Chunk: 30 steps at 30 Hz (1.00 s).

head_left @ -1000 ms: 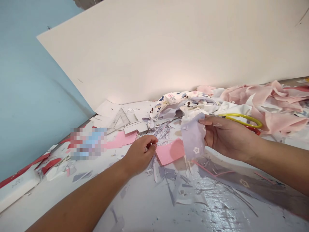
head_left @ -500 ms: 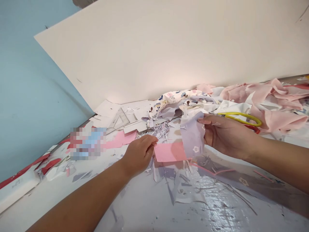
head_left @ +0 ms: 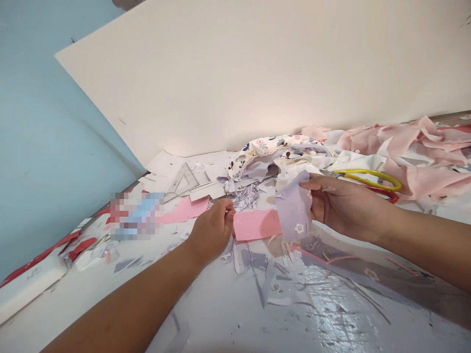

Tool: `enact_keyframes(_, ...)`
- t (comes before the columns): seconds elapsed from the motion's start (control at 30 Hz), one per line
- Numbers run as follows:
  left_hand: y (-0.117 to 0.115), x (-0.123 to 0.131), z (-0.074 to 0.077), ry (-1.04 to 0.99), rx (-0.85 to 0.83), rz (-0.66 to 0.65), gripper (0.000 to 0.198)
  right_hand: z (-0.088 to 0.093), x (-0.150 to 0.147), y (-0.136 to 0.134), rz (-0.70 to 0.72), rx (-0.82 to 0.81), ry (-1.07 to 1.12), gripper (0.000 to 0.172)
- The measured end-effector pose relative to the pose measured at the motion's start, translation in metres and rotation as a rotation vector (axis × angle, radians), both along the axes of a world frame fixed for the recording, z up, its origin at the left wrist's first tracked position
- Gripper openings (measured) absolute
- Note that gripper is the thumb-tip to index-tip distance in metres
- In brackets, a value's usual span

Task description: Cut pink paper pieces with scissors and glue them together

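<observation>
My left hand [head_left: 213, 226] is closed in a pinch on the left end of a pink paper rectangle [head_left: 257, 225]. Between thumb and fingers, my right hand [head_left: 340, 206] grips a lavender fabric piece [head_left: 294, 208] printed with white flowers. That fabric hangs down beside the pink paper's right end and overlaps it slightly in view; whether they touch I cannot tell. Below both hands lie thin lavender and white scraps [head_left: 257, 260]. Just behind my right hand rest scissors with yellow and red handles [head_left: 371, 177], partly hidden by it.
Behind the hands is a heap of floral fabric [head_left: 257, 147] and pink cloth [head_left: 405, 142]. A clear set square [head_left: 183, 180] lies back left near more pink paper [head_left: 184, 211]. A large white board [head_left: 257, 73] leans across the back, beside a blue wall [head_left: 33, 147].
My left hand and the pink paper have shifted slightly up and left, opening a little more of the paper to view. My right hand keeps hold of the lavender fabric, almost still.
</observation>
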<state>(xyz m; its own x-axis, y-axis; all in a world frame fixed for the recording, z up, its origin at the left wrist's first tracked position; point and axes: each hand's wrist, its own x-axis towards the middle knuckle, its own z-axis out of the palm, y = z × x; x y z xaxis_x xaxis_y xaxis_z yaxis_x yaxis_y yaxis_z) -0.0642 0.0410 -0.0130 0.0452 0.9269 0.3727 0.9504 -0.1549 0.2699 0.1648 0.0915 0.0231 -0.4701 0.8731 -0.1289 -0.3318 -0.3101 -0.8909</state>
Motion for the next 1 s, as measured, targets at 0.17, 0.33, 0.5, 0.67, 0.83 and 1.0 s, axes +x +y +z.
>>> enact_keyframes(0.17, 0.001, 0.001, -0.003, 0.011, 0.038, 0.027, 0.016, 0.002, 0.0, -0.002, -0.011, 0.034, -0.041, 0.007)
enact_keyframes(0.33, 0.001, 0.001, -0.003, -0.011, 0.071, 0.09, 0.018, 0.005, 0.007, -0.006, 0.189, 0.223, -0.197, 0.007)
enact_keyframes(0.5, 0.001, 0.002, 0.0, -0.035, 0.083, 0.146, 0.019, 0.012, 0.011, -0.023, 0.538, 0.665, -0.682, 0.011)
enact_keyframes(0.67, 0.001, 0.002, 0.0, -0.031, 0.101, 0.133, 0.019, 0.008, 0.006, -0.038, 0.58, 1.231, -0.87, 0.017)
enact_keyframes(0.83, 0.001, 0.002, 0.0, -0.018, 0.103, 0.137, 0.016, 0.0, 0.004, -0.042, 0.583, 1.293, -0.972, 0.022)
enact_keyframes(1.0, 0.001, 0.0, 0.001, -0.018, 0.082, 0.131, 0.016, -0.003, 0.004, -0.041, 0.579, 1.295, -1.0, 0.021)
